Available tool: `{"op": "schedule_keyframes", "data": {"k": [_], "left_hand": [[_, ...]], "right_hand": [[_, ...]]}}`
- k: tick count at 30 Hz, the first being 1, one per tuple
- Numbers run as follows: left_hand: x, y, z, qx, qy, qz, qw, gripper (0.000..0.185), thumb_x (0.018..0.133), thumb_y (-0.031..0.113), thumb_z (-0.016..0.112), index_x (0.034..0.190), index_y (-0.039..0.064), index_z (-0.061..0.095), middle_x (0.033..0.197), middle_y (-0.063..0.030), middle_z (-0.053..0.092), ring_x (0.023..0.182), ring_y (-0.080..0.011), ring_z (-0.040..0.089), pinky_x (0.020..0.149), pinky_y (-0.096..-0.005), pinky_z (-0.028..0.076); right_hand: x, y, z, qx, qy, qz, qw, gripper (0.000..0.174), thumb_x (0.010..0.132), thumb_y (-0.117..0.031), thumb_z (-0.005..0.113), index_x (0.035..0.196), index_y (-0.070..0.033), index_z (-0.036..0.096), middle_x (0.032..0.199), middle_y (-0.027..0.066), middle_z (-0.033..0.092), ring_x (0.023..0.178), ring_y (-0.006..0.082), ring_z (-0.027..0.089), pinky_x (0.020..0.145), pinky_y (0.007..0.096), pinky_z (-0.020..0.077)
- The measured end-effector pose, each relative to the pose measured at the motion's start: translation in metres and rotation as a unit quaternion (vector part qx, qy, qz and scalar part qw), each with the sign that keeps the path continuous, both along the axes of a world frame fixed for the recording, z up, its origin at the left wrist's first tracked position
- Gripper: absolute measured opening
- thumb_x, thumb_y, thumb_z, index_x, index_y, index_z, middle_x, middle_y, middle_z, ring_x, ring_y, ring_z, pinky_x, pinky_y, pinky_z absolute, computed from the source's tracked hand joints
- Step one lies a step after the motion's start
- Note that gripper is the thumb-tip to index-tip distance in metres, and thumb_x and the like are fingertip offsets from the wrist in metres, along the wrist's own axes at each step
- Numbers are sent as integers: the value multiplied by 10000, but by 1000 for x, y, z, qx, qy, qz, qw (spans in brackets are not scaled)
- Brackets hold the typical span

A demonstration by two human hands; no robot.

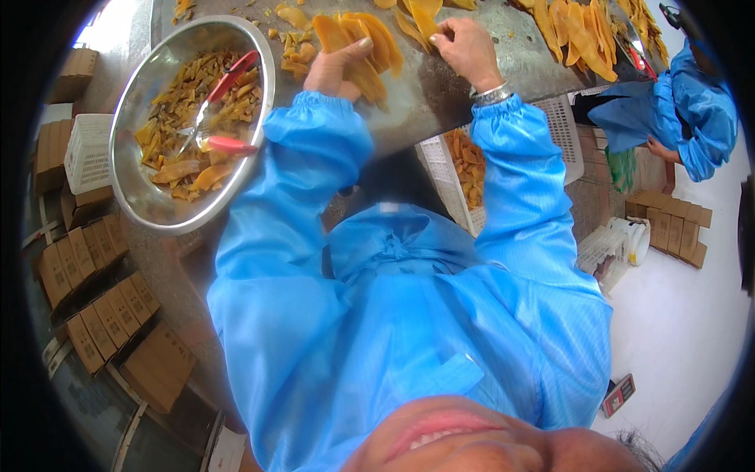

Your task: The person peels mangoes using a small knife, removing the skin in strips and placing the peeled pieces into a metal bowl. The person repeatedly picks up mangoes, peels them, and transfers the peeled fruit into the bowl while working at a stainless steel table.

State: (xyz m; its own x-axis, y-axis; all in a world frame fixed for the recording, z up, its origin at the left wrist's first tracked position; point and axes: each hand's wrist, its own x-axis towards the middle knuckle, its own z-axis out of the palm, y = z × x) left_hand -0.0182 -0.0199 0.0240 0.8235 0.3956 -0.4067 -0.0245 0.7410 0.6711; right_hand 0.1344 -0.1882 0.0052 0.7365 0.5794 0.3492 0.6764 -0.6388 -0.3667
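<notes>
My left hand [336, 68] holds a fanned bunch of flat orange dried fruit slices [377, 44], thumb on top, over the metal table [407, 112]. To its right, my right hand [469, 52] pinches the end of a yellow-orange slice [424, 20] between thumb and fingers, near other loose slices at the top edge. Small fruit pieces [298, 53] lie just beyond my left hand. At the left stands a steel bowl [268, 76] of cut brownish-yellow pieces, with red-handled scissors [233, 74] resting in it, blades down on the pieces.
A pile of slices [581, 35] lies at the table's right, near a co-worker in blue [678, 112]. Below the table edge is a white plastic crate [442, 171] with orange slices. Cardboard boxes [88, 253] and a white basket [88, 153] stand at the left; more boxes [672, 227] at the right.
</notes>
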Motion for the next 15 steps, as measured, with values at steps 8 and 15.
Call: {"op": "schedule_keyframes", "data": {"k": [8, 15], "left_hand": [[1, 5, -4, 8, -67, -104, 992, 422, 815, 47, 715, 1210, 50, 566, 1136, -82, 644, 1045, -269, 617, 972, -453, 463], [3, 12, -13, -15, -134, -154, 979, 447, 813, 34, 702, 1230, 36, 541, 1136, -93, 640, 1049, -269, 619, 959, -451, 476]], "right_hand": [[-45, 7, 36, 195, 107, 29, 974, 143, 785, -129, 647, 873, -17, 651, 864, 183, 670, 802, 364, 644, 701, 400, 512], [-81, 13, 54, 182, 91, 101, 974, 117, 800, -32, 610, 910, -7, 640, 855, 174, 661, 787, 325, 649, 687, 363, 506]]}}
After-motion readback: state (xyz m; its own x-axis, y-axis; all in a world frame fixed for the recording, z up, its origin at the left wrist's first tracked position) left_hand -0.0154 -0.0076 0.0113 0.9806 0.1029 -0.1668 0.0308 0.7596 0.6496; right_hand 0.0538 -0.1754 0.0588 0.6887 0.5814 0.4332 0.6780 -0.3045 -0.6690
